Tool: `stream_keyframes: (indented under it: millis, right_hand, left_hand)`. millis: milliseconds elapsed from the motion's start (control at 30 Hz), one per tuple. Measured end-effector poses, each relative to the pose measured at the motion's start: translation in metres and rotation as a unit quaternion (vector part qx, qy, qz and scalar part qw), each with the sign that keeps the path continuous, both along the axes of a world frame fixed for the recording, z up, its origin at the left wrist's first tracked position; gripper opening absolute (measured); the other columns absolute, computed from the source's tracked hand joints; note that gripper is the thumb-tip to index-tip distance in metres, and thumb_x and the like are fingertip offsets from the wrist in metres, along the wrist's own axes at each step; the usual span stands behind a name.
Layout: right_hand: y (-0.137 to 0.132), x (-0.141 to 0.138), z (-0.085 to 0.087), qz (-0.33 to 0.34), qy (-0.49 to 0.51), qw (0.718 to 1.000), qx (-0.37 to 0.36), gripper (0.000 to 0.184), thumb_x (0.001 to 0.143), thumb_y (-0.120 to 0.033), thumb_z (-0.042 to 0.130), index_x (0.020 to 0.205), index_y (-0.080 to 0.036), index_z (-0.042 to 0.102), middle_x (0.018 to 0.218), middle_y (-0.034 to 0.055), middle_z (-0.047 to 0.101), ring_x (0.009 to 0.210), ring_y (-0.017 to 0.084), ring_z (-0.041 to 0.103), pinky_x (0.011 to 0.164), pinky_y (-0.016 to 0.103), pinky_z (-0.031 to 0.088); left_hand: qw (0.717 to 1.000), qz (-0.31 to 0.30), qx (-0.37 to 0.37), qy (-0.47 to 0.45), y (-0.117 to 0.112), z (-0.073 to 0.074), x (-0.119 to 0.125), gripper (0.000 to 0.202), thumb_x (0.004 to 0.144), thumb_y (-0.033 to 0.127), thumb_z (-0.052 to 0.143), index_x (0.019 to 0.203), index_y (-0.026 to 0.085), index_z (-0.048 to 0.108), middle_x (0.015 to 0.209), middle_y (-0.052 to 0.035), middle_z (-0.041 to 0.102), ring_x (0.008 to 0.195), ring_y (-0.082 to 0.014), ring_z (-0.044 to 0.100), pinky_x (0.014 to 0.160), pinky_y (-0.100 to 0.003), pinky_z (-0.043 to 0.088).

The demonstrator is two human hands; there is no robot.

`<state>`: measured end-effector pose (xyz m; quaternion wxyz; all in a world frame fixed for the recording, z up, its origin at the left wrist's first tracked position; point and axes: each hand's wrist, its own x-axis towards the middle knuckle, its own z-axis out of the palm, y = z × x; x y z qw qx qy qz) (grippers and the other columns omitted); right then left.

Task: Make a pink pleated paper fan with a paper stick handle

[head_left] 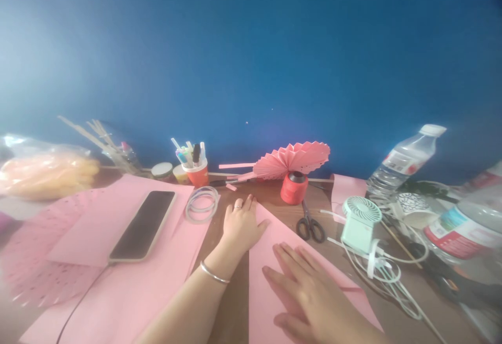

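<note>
1 right hand (306,287) over 1 pink sheet (259,286), 1 left hand (240,227) at its tip, each grip unclenched

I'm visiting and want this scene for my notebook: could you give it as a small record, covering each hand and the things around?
Left hand: open, at the far tip of the tapering pink paper, wearing a silver bangle
Right hand: open, fingers spread over that paper
Left side: smartphone lying on pink sheets
Far side: cup of pens, pleated pink paper fan
Right side: black-handled scissors, mint handheld fan, tilted-looking water bottle
Backdrop: blue wall
</note>
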<state>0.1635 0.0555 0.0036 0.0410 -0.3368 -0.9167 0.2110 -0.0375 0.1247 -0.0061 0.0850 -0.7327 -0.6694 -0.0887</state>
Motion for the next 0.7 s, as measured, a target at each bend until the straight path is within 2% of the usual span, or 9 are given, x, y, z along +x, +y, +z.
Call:
stream_keyframes:
  millis: [167,333,700]
  right_hand:
    - [-0.002,0.000,0.003,-0.010,-0.005,1.000,0.000,0.060,0.080,-0.058,0.042,0.134,-0.038,0.026,0.147,0.0015,0.008,0.133,0.028,0.010,0.106,0.049,0.011]
    - [-0.002,0.000,0.002,-0.013,-0.004,1.000,0.002,0.058,0.080,-0.060,0.039,0.134,-0.040,0.026,0.147,0.0002,0.007,0.133,0.027,0.011,0.106,0.049,0.010]
    - [-0.003,0.001,0.001,-0.001,0.005,1.000,0.018,0.057,0.081,-0.057,0.041,0.134,-0.038,0.028,0.147,0.0009,0.005,0.132,0.029,0.012,0.106,0.049,0.010]
  left_hand:
    - [0.999,-0.009,-0.033,-0.008,0.009,-0.002,-0.011,0.060,0.081,0.053,0.035,0.132,0.021,0.033,0.139,-0.0028,0.035,0.119,-0.0296,0.033,0.094,-0.046,0.029]
    - [0.998,-0.018,-0.052,-0.011,0.013,-0.006,-0.015,0.061,0.083,0.054,0.028,0.135,0.022,0.027,0.142,-0.0030,0.028,0.126,-0.0286,0.026,0.099,-0.050,0.021]
    - [0.998,-0.026,-0.057,-0.016,0.014,-0.010,-0.015,0.061,0.085,0.052,0.024,0.136,0.020,0.025,0.143,-0.0016,0.025,0.130,-0.0278,0.020,0.101,-0.055,0.015]
